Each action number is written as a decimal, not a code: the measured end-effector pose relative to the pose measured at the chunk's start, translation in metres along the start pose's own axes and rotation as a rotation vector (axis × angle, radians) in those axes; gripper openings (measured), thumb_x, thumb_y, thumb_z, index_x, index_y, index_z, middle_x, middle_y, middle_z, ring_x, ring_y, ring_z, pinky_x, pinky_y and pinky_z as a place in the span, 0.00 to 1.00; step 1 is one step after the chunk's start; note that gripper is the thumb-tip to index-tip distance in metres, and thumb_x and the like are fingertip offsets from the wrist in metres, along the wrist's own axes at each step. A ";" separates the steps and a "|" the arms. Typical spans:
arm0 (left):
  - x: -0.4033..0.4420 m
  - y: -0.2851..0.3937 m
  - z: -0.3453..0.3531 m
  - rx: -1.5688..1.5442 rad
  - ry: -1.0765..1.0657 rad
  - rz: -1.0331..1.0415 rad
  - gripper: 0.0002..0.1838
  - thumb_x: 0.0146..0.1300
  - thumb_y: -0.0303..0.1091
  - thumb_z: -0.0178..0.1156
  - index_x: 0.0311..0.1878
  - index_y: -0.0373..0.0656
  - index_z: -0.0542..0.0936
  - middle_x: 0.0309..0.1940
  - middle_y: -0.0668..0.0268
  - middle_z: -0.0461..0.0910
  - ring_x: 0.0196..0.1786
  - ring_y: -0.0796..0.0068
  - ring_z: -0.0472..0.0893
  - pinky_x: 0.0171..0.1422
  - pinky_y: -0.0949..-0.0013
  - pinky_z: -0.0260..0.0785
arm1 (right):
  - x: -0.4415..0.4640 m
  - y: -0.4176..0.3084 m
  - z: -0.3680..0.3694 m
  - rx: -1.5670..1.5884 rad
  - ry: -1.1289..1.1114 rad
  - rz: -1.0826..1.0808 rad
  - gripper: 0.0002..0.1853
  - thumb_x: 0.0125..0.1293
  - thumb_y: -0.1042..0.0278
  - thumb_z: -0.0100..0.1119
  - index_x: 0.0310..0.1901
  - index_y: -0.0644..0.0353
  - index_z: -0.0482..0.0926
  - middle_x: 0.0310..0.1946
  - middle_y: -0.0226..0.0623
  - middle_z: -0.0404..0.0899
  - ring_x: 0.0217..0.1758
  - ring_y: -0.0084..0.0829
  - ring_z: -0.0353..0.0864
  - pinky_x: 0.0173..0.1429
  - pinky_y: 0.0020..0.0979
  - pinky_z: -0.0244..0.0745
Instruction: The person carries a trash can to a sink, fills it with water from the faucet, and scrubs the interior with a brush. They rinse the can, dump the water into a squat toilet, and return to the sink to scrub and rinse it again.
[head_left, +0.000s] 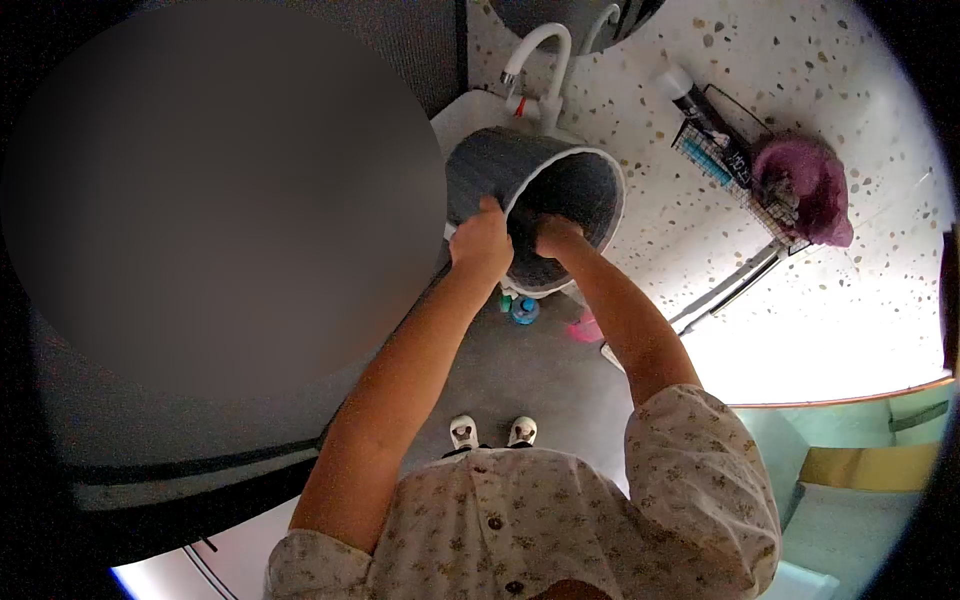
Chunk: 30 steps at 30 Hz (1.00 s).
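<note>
A dark grey bin [500, 160] with a white rim lies tilted over the white sink [462, 110], its mouth turned toward me. My left hand [482, 243] grips the near left edge of the rim, thumb lying on the outer wall. Inside the bin's mouth is my right hand [557, 237], with its fingers curled in against the dark inner wall. Whatever those fingers may hold is hidden. Above the bin arches a white faucet [545, 40] with a red mark near its base.
A wire rack [715, 165] on the speckled wall at right carries a dark bottle [712, 120] and a purple bag [815, 185]. Below the sink stand a blue-capped bottle [524, 311] and something pink [584, 327]. A dark partition borders the left side.
</note>
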<state>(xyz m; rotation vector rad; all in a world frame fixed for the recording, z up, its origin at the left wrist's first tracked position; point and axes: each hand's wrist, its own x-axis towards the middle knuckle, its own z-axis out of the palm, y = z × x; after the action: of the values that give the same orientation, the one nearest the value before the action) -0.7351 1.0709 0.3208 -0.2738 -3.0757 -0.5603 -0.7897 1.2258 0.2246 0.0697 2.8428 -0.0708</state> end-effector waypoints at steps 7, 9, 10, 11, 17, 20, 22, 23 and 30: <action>-0.004 0.005 0.001 0.006 -0.002 0.020 0.20 0.57 0.31 0.59 0.49 0.35 0.64 0.33 0.48 0.80 0.38 0.52 0.82 0.42 0.57 0.76 | -0.058 -0.011 -0.007 0.026 -0.134 -0.108 0.19 0.57 0.68 0.52 0.51 0.58 0.75 0.50 0.45 0.76 0.55 0.46 0.74 0.54 0.44 0.73; -0.003 0.006 0.000 0.024 -0.021 0.018 0.19 0.58 0.31 0.58 0.49 0.35 0.64 0.34 0.48 0.80 0.39 0.52 0.81 0.42 0.58 0.76 | -0.060 0.014 -0.021 -0.076 -0.153 0.009 0.17 0.58 0.66 0.53 0.49 0.56 0.76 0.50 0.42 0.77 0.54 0.42 0.76 0.52 0.44 0.74; -0.003 0.005 0.000 0.029 0.009 0.018 0.19 0.58 0.31 0.58 0.49 0.35 0.64 0.35 0.48 0.79 0.40 0.52 0.81 0.42 0.58 0.76 | -0.055 0.027 -0.028 -0.177 -0.100 -0.013 0.17 0.59 0.66 0.54 0.51 0.54 0.76 0.51 0.40 0.76 0.54 0.40 0.76 0.51 0.43 0.75; -0.002 0.004 0.002 0.035 0.035 0.012 0.19 0.58 0.31 0.58 0.49 0.35 0.64 0.37 0.47 0.79 0.41 0.52 0.81 0.42 0.58 0.76 | -0.049 0.030 -0.032 -0.176 -0.092 -0.011 0.17 0.59 0.66 0.54 0.51 0.54 0.76 0.51 0.40 0.76 0.54 0.40 0.76 0.51 0.43 0.75; -0.007 0.009 -0.012 0.008 -0.035 -0.015 0.23 0.57 0.31 0.59 0.51 0.34 0.63 0.40 0.46 0.78 0.43 0.51 0.80 0.44 0.57 0.76 | -0.031 -0.005 0.013 -0.006 0.075 0.017 0.10 0.58 0.71 0.54 0.41 0.56 0.81 0.44 0.39 0.80 0.51 0.40 0.78 0.45 0.38 0.77; -0.009 0.010 -0.008 -0.013 -0.026 -0.013 0.23 0.56 0.31 0.60 0.51 0.33 0.63 0.38 0.45 0.78 0.43 0.52 0.80 0.44 0.57 0.76 | -0.002 -0.034 0.027 0.154 -0.042 -0.107 0.11 0.57 0.73 0.53 0.41 0.58 0.82 0.45 0.40 0.80 0.51 0.42 0.78 0.45 0.37 0.77; -0.008 0.012 -0.005 -0.040 -0.003 0.012 0.23 0.56 0.31 0.60 0.50 0.33 0.63 0.37 0.45 0.78 0.43 0.52 0.81 0.45 0.57 0.76 | -0.008 -0.034 0.015 0.181 -0.199 -0.231 0.12 0.57 0.73 0.53 0.42 0.58 0.81 0.46 0.41 0.80 0.51 0.42 0.78 0.46 0.37 0.76; -0.007 0.011 -0.004 -0.030 0.000 0.008 0.22 0.56 0.31 0.60 0.50 0.33 0.64 0.38 0.46 0.78 0.42 0.52 0.81 0.45 0.57 0.76 | -0.020 -0.031 0.010 0.182 -0.097 -0.151 0.12 0.57 0.73 0.54 0.42 0.57 0.82 0.46 0.41 0.79 0.51 0.41 0.78 0.46 0.36 0.76; -0.008 0.018 -0.013 -0.011 -0.046 -0.048 0.22 0.57 0.31 0.60 0.51 0.33 0.64 0.40 0.46 0.78 0.43 0.53 0.80 0.46 0.58 0.75 | -0.012 0.026 -0.020 -0.337 0.044 -0.020 0.16 0.61 0.67 0.53 0.52 0.49 0.77 0.52 0.41 0.76 0.50 0.38 0.78 0.48 0.36 0.78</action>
<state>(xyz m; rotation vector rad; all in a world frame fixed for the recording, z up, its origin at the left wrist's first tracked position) -0.7242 1.0813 0.3384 -0.2160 -3.1320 -0.5809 -0.7828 1.2527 0.2465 -0.0303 2.8552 0.4089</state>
